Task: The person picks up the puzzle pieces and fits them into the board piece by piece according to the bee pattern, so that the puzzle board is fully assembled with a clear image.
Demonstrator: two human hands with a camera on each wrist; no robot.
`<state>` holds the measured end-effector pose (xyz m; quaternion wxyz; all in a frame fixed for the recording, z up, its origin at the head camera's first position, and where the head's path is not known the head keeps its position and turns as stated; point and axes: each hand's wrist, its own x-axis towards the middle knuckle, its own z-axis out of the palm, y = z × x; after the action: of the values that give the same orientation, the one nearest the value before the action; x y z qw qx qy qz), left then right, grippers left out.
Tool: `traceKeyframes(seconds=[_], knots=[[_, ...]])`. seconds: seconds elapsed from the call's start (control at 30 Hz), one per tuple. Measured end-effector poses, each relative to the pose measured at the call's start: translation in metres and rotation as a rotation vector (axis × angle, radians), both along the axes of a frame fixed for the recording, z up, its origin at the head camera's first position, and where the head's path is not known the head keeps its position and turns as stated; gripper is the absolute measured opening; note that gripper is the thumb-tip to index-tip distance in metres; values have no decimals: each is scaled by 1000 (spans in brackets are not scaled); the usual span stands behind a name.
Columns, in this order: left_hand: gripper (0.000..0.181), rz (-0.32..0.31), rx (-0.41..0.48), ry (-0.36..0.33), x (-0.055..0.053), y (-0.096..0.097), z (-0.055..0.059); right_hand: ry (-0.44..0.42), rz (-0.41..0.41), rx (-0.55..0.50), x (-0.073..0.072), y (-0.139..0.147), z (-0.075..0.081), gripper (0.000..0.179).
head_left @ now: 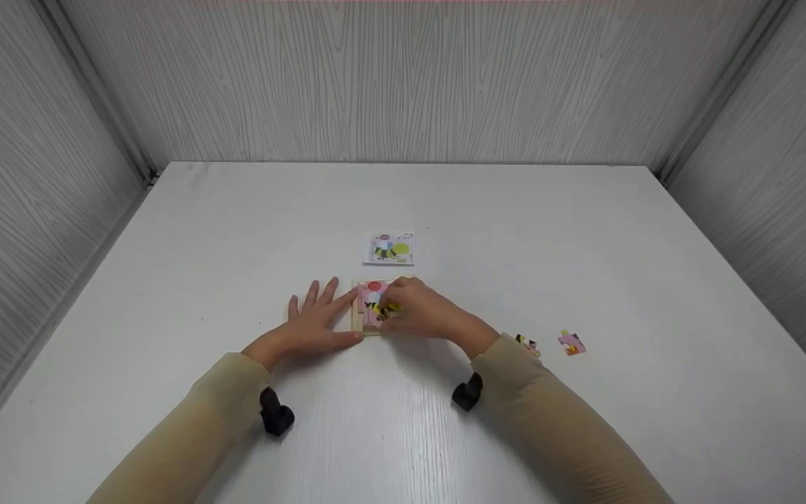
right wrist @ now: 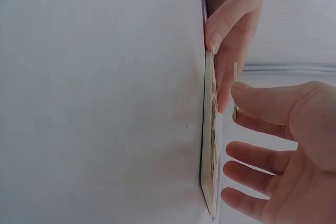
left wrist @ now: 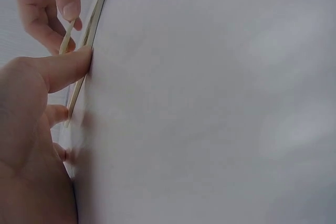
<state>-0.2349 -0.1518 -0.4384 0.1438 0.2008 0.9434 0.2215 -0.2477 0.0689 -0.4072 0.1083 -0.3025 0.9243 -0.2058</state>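
From the head, the squarish puzzle tray [head_left: 356,323] lay just right of the left hand [head_left: 310,332] (fingers spread, thumb at its edge); from the left wrist, the right hand [left wrist: 39,1] pinched a thin piece [left wrist: 66,38]; from the right wrist, that piece hung apart above the tray.

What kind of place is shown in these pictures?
Probably a test booth: wood-grain panels stand on three sides of a white table, and loose puzzle pieces lie on it.
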Motion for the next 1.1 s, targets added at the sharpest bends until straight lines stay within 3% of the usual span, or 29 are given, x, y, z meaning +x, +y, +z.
traceKeyframes(seconds=[0.8,1.1], knots=[[83,14,17,-9,1,-4,4,33,-23,115,-2,-20,-3,32],[84,28,1,4,1,-4,1,47,-21,76,-3,-20,-4,27]])
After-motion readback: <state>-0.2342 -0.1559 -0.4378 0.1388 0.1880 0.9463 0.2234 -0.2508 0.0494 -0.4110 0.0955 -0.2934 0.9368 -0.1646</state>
